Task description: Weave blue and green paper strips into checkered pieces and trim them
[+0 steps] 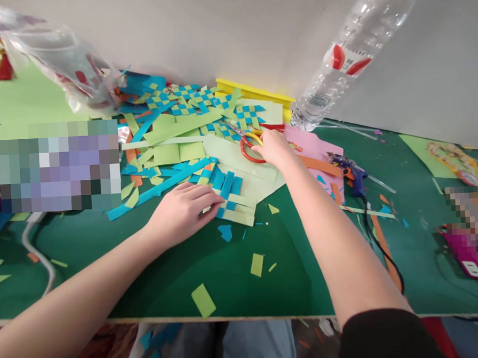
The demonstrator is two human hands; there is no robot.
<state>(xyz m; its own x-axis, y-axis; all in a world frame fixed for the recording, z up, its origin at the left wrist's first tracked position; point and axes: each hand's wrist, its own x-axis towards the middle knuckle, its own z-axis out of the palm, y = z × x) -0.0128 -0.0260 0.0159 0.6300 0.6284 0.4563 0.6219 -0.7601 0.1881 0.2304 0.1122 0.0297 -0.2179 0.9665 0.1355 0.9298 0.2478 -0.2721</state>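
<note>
My left hand [184, 211] lies palm down at the middle of the green table, its fingertips on a small woven piece of blue and pale green paper strips [236, 203]. The fingers are close together, and whether they pinch the paper is hard to tell. Farther back, my right hand [272, 147] reaches to scissors [254, 156] with red and yellow handles, fingers at the handles. The blades point up and left over woven paper. Pale green sheets [258, 167] lie under the scissors. A blue strip [163, 188] runs beside my left hand.
A clear bottle [337, 67] stands at the back right, a bagged cup [64, 60] at the back left. A blue glue gun [355, 178] with a black cord lies right of my right arm. A pink sheet [321, 142] and paper scraps [203, 300] are scattered about.
</note>
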